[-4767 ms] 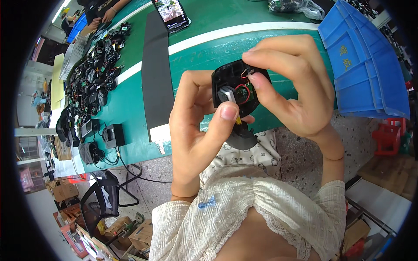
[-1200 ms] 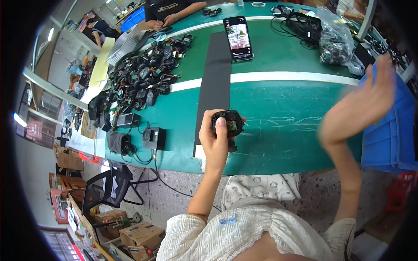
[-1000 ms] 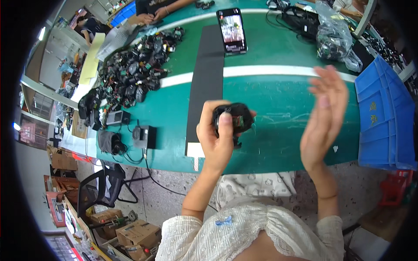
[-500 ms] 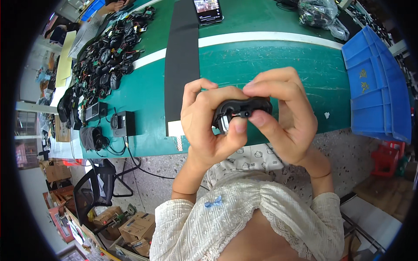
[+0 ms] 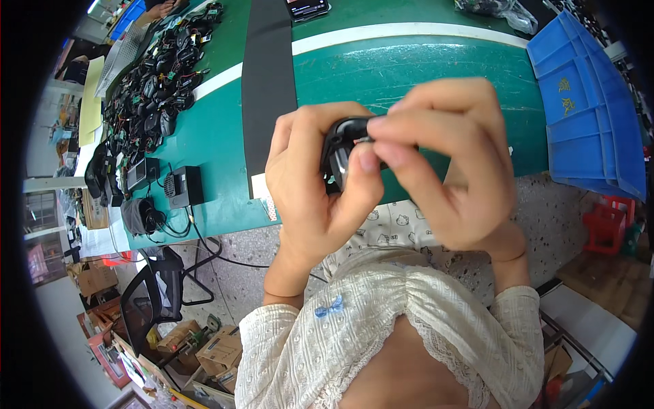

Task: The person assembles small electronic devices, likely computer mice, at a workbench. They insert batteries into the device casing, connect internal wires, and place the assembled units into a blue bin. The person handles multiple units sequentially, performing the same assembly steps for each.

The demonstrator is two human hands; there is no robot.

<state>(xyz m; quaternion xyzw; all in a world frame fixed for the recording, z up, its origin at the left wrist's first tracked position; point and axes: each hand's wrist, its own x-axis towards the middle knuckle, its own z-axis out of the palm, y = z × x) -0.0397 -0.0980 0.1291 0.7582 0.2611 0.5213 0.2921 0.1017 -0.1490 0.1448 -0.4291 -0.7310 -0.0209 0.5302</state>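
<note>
A curved black plastic housing [image 5: 332,153] is held up above the near edge of the green table. Its open side shows a silvery, shiny part [image 5: 340,161] inside. My left hand [image 5: 300,178] wraps round the housing from the left, its thumb pressed on the front by the opening. On the other side my right hand [image 5: 466,160] is closed in a pinch, thumb and forefinger meeting at the middle of the housing. Whatever lies between those fingertips is hidden, and the housing's right end is mostly covered by the fingers.
A heap of black electronic parts with wires [image 5: 153,95] covers the table's left. Nearer stand a black box-shaped device [image 5: 184,186] and cables. A black mat strip [image 5: 268,88], a phone [image 5: 308,8] and a blue crate [image 5: 589,116] lie around. Another person's hand [image 5: 161,9] shows far left.
Both hands and the housing have risen a little in the picture. My right fingertips have shifted from the housing's right end to a pinch at its middle, covering a small round black part.
</note>
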